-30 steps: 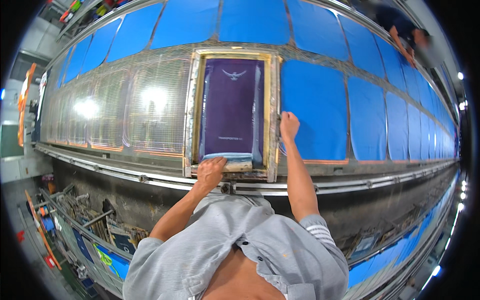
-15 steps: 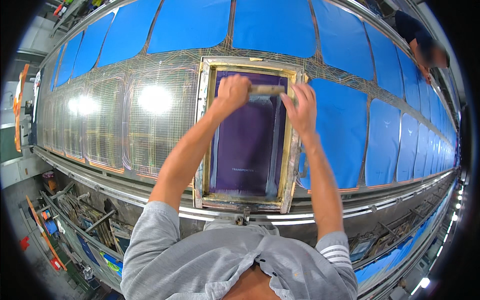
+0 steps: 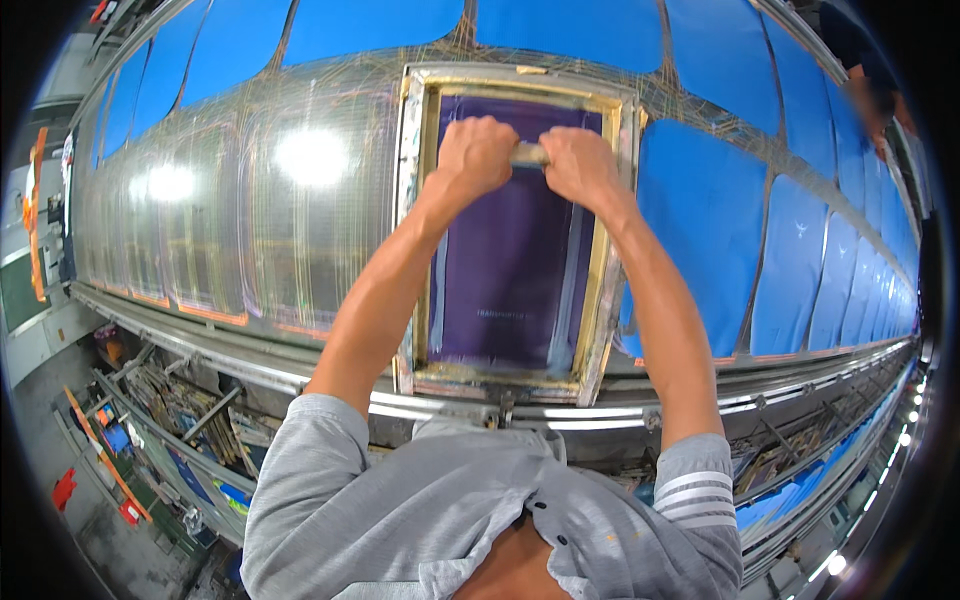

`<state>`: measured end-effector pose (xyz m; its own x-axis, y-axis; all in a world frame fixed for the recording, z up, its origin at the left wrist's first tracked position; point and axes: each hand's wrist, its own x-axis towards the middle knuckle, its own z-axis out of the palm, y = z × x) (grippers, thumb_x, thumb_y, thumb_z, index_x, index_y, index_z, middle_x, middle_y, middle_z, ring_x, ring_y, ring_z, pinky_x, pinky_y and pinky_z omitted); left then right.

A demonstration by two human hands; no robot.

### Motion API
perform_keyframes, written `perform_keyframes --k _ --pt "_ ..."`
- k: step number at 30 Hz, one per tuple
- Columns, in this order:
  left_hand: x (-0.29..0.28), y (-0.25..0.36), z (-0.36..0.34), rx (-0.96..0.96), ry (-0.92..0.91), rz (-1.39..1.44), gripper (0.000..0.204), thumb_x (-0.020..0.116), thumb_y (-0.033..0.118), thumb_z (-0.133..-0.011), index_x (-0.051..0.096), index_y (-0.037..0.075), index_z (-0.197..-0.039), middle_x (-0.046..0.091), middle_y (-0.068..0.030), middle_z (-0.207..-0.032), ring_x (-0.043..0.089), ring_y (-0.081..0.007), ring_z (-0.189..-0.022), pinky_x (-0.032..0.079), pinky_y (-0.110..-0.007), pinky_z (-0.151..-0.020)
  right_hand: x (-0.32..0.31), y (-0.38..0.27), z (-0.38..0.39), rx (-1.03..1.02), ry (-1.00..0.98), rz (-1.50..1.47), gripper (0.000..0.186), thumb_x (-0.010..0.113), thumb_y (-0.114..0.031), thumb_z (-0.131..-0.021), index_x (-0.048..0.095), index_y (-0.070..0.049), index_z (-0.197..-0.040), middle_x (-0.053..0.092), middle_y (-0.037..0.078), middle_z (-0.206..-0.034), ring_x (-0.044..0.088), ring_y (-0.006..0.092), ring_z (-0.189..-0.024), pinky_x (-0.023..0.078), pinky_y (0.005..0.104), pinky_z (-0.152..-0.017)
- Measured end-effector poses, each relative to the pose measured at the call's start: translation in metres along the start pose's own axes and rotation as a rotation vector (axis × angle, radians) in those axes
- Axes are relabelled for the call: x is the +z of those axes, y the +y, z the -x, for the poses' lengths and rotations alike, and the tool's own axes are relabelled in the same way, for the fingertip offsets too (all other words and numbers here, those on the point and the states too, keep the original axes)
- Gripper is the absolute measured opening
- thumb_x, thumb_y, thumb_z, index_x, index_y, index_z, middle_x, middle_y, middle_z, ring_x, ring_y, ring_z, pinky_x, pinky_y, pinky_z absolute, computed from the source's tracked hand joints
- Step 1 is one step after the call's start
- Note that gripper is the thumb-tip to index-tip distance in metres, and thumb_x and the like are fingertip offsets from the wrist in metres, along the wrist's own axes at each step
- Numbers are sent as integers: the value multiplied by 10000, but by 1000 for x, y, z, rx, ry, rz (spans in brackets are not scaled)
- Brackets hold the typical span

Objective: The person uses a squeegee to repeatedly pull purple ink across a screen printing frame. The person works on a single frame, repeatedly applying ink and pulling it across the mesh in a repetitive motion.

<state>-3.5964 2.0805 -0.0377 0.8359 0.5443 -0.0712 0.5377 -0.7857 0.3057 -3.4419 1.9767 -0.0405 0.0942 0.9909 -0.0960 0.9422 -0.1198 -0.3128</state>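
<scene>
A squeegee (image 3: pixel 529 154) with a pale handle lies across the far end of a screen-printing frame (image 3: pixel 498 384). My left hand (image 3: pixel 480 155) is wrapped round the handle's left part, and my right hand (image 3: pixel 582 165) grips its right part. Only a short middle stretch of the handle shows between the fists; the blade is mostly hidden. Inside the frame the purple mesh (image 3: pixel 505 255) carries small pale lettering near its lower end. Pale streaks of ink run down both sides of the mesh. The frame sits flat on a long printing table (image 3: pixel 330 235).
Blue sheets (image 3: pixel 700 230) lie in rows to the right and along the far side. A metal rail (image 3: pixel 250 362) follows the table's near edge. Racks holding frames (image 3: pixel 180 425) stand below left. Another person (image 3: pixel 870 85) is at the far right.
My right hand has closed round the squeegee handle, where before its fingers were partly open beside it. My left hand keeps its hold. The whole view has shifted slightly.
</scene>
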Motion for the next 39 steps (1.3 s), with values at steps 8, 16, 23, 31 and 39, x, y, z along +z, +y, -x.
perform_keyframes --k 8,16,23,31,39 --pt "35 79 221 -29 -69 195 71 670 51 -671 700 87 -725 689 -150 -750 685 -359 -715 527 -470 -628 46 -107 204 -50 1 -112 74 562 -56 -795 633 -58 -771 628 127 -811 637 320 -834 482 480 -922" --pt "42 104 289 -26 -103 198 148 687 56 -665 740 104 -795 697 -142 -763 687 -356 -739 520 -466 -649 63 -144 274 -2 3 -141 103 582 -58 -749 673 -41 -796 661 134 -823 664 325 -854 484 503 -940" --pt "15 71 200 -12 -67 144 204 662 47 -679 765 116 -841 699 -160 -767 681 -375 -752 519 -478 -655 33 -102 189 -19 18 -62 105 592 -74 -734 686 -69 -781 674 115 -816 676 306 -838 503 460 -824" --pt "-9 -15 45 -23 106 -8 125 741 143 -705 757 113 -825 708 -139 -768 688 -356 -741 539 -471 -680 -7 -42 25 -7 80 95 134 591 -104 -751 705 -72 -813 694 128 -817 693 313 -791 533 437 -741" --pt "-31 -72 -57 -22 77 -47 176 749 143 -716 775 139 -890 720 -135 -810 689 -345 -785 537 -462 -714 -15 -1 -83 8 145 47 168 607 -99 -733 724 -39 -837 713 181 -834 704 379 -777 564 484 -702"
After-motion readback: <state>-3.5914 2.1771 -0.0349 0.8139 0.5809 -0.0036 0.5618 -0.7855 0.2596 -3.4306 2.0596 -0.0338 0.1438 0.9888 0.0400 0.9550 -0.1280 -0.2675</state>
